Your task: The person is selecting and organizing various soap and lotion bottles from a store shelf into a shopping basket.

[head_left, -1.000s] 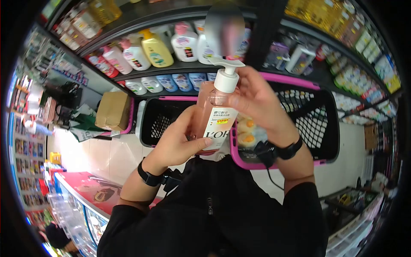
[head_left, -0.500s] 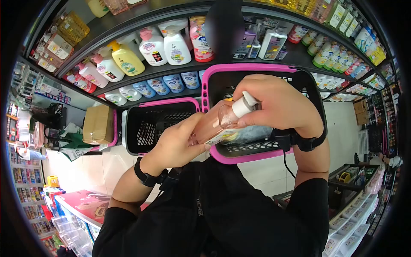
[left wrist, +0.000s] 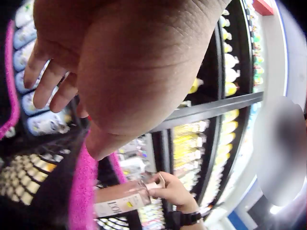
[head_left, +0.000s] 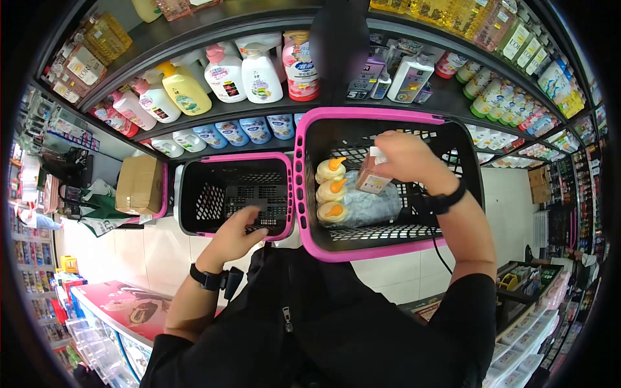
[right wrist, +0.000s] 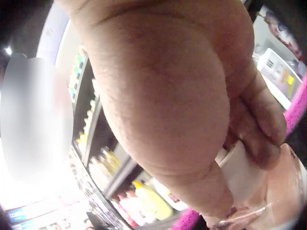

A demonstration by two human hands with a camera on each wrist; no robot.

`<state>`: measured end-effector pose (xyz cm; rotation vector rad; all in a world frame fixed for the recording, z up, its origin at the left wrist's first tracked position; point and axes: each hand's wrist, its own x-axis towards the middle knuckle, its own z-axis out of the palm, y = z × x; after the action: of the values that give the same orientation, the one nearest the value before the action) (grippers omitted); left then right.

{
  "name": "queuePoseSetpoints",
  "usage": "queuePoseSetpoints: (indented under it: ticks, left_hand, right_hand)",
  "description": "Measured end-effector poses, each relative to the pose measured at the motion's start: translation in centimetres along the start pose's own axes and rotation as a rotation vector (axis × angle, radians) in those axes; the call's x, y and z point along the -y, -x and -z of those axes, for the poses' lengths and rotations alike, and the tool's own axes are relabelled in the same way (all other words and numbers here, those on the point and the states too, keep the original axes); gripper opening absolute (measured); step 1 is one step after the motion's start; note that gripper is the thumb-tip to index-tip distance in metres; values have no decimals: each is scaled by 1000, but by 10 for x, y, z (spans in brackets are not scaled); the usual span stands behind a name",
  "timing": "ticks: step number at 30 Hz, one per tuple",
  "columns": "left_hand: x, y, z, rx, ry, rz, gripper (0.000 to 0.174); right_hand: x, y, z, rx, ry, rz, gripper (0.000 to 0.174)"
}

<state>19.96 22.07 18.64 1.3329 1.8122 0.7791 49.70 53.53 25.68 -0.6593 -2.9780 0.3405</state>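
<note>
My right hand [head_left: 411,158] grips a pink pump bottle [head_left: 374,176] by its white neck and holds it over the right basket [head_left: 394,252]. In the right wrist view, fingers curl about the white pump collar [right wrist: 242,167]. Inside that basket lie several cream bottles with orange pumps [head_left: 336,187], wrapped in clear plastic. My left hand [head_left: 234,238] holds nothing; its fingers are loosely spread above the near edge of the left basket [head_left: 223,158]. The left wrist view shows those fingers [left wrist: 50,86] apart, with the pink bottle [left wrist: 122,199] beyond.
Shelves of pump bottles [head_left: 226,74] run along the far side, with blue bottles [head_left: 255,130] lower down. A cardboard box [head_left: 139,184] stands left of the baskets. Behind on the left is a red-topped counter [head_left: 126,307]; a display stand [head_left: 527,323] is at the right.
My left hand has let go of the pink bottle and moved back left. My right hand has carried the bottle from between both hands down and right, over the right basket.
</note>
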Motion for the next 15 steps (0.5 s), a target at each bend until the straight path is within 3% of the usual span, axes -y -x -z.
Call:
queuePoseSetpoints:
  ticks: [2,4,5,7,9,12,14,15]
  left_hand:
    - [71,18,-16,17,-15,170,56]
    - [117,49,-30,79,-199,464,58]
    - [166,77,-45,45,-233,587,53]
    - [265,156,-71,60,-343,709,65]
    - [310,248,-80,204,-510,906,51]
    - [342,365,-83,725,-730,675,36]
    - [326,405,-85,780,-754,561,27]
    - [320,412,-84,802,-786,592,22]
  right_hand:
    - [-28,-10,-51,10,3,-32,32]
    - [-49,-18,-101,107,-21,-138,33]
    - [-57,-22,-125,156,-37,-186,33]
    - [-71,-26,-170,147,-28,-265,36]
    - [-75,-32,-195,189,-68,-388,42]
    - [-88,-39,-242,159,-87,-467,43]
    - [-85,-46,-248,187,-111,-500,45]
    - [-86,-49,-255,177,-115,-500,46]
